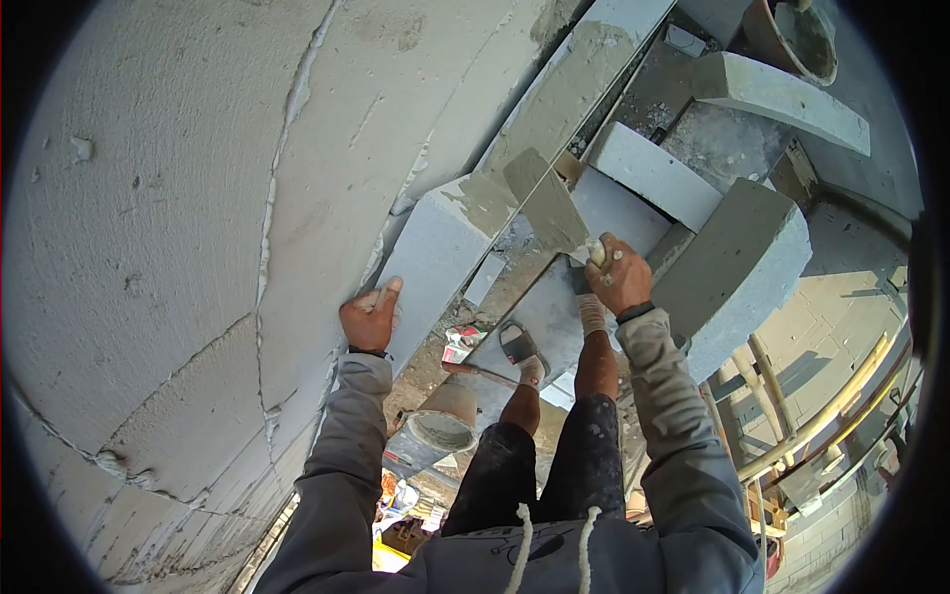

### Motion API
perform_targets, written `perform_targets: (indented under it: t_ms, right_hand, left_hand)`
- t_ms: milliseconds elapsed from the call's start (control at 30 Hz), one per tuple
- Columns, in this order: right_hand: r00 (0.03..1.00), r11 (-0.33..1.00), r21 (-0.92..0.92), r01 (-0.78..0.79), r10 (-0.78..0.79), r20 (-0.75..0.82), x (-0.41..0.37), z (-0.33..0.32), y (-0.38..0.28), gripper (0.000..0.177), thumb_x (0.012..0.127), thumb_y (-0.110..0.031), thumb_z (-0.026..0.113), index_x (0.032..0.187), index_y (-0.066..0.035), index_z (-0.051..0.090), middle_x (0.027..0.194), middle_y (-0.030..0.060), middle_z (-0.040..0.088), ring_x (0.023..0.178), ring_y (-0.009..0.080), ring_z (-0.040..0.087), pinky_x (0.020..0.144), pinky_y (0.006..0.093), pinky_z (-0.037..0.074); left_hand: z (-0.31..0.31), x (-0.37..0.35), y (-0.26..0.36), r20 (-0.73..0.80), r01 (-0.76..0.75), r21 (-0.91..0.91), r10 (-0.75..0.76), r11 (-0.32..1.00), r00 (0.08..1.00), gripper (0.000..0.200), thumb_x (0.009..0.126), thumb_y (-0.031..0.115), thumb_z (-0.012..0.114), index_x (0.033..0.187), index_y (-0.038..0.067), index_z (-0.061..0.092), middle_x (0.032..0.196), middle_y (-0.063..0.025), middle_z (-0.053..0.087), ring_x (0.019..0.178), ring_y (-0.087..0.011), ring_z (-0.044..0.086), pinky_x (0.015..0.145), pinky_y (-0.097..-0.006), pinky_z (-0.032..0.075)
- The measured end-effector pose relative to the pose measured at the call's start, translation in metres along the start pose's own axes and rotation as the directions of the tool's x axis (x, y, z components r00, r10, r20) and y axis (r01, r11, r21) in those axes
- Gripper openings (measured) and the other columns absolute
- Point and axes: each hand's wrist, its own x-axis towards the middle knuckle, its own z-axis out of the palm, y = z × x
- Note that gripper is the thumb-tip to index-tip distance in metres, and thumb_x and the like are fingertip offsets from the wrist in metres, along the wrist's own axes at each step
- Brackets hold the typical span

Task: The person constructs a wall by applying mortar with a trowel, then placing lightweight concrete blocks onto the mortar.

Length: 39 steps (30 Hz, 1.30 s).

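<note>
A light grey aerated concrete block point(432, 246) lies along the wall, with wet mortar smeared on its far end. My left hand point(371, 315) grips the near end of this block, thumb on its top face and the other fingers partly hidden. My right hand point(620, 275) is closed around the pale handle of a flat trowel point(556, 216). The trowel's grey, mortar-coated blade points up and left, over the edge of the mortar-covered course point(569, 99). A thin string line runs along the outer edge of the blocks.
A tall block wall point(178, 188) rises on the left. Loose blocks point(730, 267) point(653, 173) and a curved-looking block point(787, 97) lie on the right. One bucket point(797, 45) stands top right, another point(442, 421) near my feet. Bamboo poles point(821, 406) are lower right.
</note>
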Motion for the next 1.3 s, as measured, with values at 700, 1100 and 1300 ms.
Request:
perform_targets:
  t_ms: [700,1100,1300]
  right_hand:
    - [0.945,0.885,-0.332,0.325,-0.313,0.091,-0.043,-0.057,0.014,0.03,0.068,-0.013,0.065,0.095,-0.013,0.052,0.086,0.0063,0.05,0.085,0.0257,0.055,0.072,0.0371,0.044]
    - [0.991,0.987,-0.087,-0.136,0.137,-0.001,-0.034,0.004,-0.039,0.038,0.069,-0.01,0.066,0.103,-0.008,0.051,0.087,0.0155,0.055,0.083,0.0354,0.061,0.07,0.0449,0.051]
    - [0.978,0.989,0.043,-0.143,0.134,0.159,-0.086,0.047,-0.056,0.039,0.073,-0.015,0.064,0.107,-0.004,0.048,0.093,0.0221,0.057,0.082,0.0394,0.063,0.073,0.0472,0.051]
  left_hand:
    - [-0.002,0.001,0.001,0.003,-0.015,0.114,0.015,0.993,1.0,0.047,0.083,0.035,0.07,0.053,0.0,0.062,0.046,-0.0021,0.053,0.041,-0.01,0.049,0.041,-0.027,0.038]
    - [-0.004,0.003,0.002,0.022,0.063,0.107,-0.066,0.992,0.998,0.052,0.079,0.045,0.072,0.055,0.0,0.063,0.048,-0.0039,0.056,0.041,-0.0122,0.051,0.041,-0.0273,0.04]
    - [-0.003,0.008,-0.012,0.015,0.038,0.214,-0.043,0.976,0.999,0.043,0.08,0.039,0.071,0.061,0.001,0.064,0.054,-0.0094,0.06,0.05,-0.0183,0.058,0.053,-0.0323,0.047]
